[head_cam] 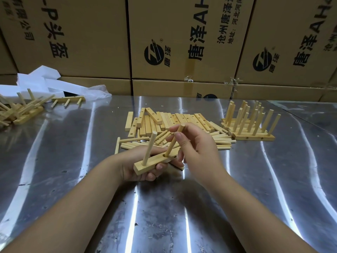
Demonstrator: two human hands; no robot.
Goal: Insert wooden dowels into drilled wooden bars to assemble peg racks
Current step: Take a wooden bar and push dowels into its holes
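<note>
Wood of a pale yellow colour is in both hands. The left hand [131,161] comes in from the lower left with the palm turned up, and its fingers curl under a short square bar [153,161], so its grip is grasping the bar a little above the worktop [164,207]. One round dowel [149,148] already stands almost upright in the hole near the closer end of the bar. The right hand [197,150] reaches from the lower right, wrist bent to the left, and its grip pinches a second dowel [171,145] between thumb and fingers. This dowel is tilted, and its lower end sits at the middle hole of the bar. A third hole at the far end shows as a dark dot.

Behind the hands lies a heap of drilled bars [169,119] with loose dowels [222,139] in front of it, smooth and straight. At the right, finished racks [253,136] stand with pegs up. At the far left, more racks [23,110] lie in a pile near white foam pieces [36,79]. The worktop is shiny scratched metal. Brown cardboard boxes [82,33] with black print stand behind it.
</note>
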